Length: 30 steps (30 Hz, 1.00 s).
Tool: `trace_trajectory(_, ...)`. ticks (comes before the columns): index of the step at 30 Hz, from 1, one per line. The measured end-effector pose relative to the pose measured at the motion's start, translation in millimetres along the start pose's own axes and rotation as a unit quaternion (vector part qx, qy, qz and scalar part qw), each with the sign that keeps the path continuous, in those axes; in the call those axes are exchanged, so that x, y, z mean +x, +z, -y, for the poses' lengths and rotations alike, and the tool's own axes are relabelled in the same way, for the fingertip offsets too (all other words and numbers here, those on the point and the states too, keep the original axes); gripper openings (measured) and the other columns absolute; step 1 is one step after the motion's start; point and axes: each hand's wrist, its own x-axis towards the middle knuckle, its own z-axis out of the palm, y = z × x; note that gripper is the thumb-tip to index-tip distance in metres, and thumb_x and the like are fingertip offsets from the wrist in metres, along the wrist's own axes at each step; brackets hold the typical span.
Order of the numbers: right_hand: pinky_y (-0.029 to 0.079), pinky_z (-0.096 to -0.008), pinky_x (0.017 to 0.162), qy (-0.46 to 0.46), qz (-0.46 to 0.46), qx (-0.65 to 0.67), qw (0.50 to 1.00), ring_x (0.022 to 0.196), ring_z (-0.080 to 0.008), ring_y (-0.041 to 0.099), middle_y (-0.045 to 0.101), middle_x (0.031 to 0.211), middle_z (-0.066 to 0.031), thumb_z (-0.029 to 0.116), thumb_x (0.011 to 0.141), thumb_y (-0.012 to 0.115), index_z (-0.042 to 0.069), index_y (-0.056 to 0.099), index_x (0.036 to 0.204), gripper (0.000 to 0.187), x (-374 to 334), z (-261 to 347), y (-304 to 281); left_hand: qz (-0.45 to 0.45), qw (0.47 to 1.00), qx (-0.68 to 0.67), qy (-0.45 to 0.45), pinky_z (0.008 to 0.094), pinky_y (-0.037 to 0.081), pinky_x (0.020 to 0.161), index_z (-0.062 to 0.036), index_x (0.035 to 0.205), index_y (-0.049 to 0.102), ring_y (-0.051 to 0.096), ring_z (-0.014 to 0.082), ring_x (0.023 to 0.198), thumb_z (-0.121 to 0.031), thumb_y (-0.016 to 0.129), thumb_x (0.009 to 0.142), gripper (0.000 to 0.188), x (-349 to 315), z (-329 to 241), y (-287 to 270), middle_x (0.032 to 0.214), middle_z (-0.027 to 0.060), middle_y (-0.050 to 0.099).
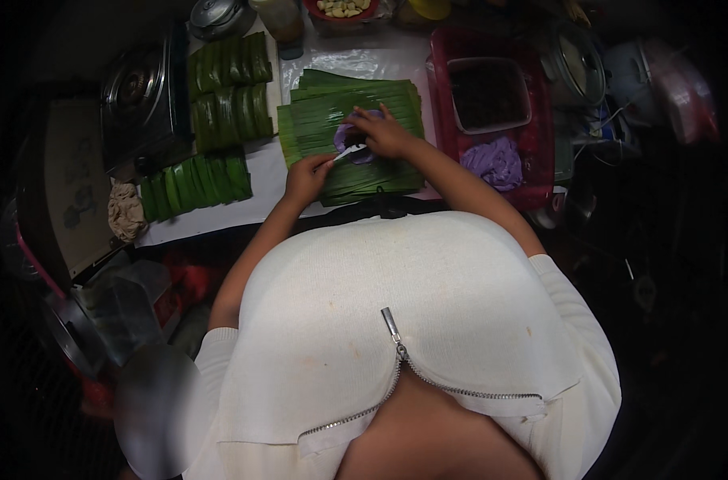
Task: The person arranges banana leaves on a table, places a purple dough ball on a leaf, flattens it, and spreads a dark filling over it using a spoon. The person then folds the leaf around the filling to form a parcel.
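Hands (348,156) around purple dough (349,134) (on leaves (380,100))

A cramped home kitchen or food stall: a gas stove (136,96), a rice cooker (576,68), stacked banana leaves (352,136) and wrapped leaf parcels (220,120) crowd the bench (260,180).

Bright centre, black vignetted fisheye rim, soft blur at lower left
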Motion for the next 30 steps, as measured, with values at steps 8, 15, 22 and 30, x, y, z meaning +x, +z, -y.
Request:
trace_trajectory(8,0.005,-0.0612,0.109,0.001,-0.027,0.024,0.999,0.138,-0.0234,0.024,0.043,0.139,-0.0058,0.001,0.071,0.047,0.022,0.041,0.133,0.066,-2,-10,7,0.009,0.999,0.024,-0.038,0.03,0.048,0.08,-0.0073,0.103,0.069,0.065,0.02,0.088,-0.02,0.062,0.087,0.022,0,5,-11,0.095,0.013,0.068)
trace_trajectory(15,0.006,-0.0607,0.109,0.012,-0.063,0.013,0.998,0.137,-0.0231,0.028,0.052,0.131,-0.0058,0.0,0.072,0.047,0.022,0.044,0.131,0.063,-9,-23,1,0.012,1.0,-0.004,-0.009,0.0304,0.048,0.078,-0.0097,0.103,0.069,0.065,0.0217,0.086,-0.022,0.063,0.086,0.022,-3,5,5,0.092,0.0139,0.068)
trace_trajectory(22,0.009,-0.0588,0.109,0.034,-0.094,0.033,0.994,0.136,-0.0222,0.03,0.052,0.131,-0.0074,0.001,0.072,0.048,0.022,0.045,0.13,0.062,-16,-21,-1,-0.015,1.0,-0.013,-0.014,0.0296,0.048,0.078,-0.0093,0.105,0.068,0.064,0.0185,0.084,-0.022,0.062,0.087,0.023,3,2,13,0.093,0.0127,0.069)
trace_trajectory(30,0.031,-0.0441,0.104,0.071,-0.221,0.149,0.961,0.125,-0.0274,0.045,0.061,0.115,-0.014,-0.01,0.071,0.041,0.011,0.048,0.125,0.059,-41,-19,-9,-0.051,0.999,0.002,-0.017,0.0307,0.049,0.077,-0.0082,0.102,0.069,0.066,0.0218,0.086,-0.021,0.062,0.086,0.022,-3,24,-7,0.092,0.0142,0.069)
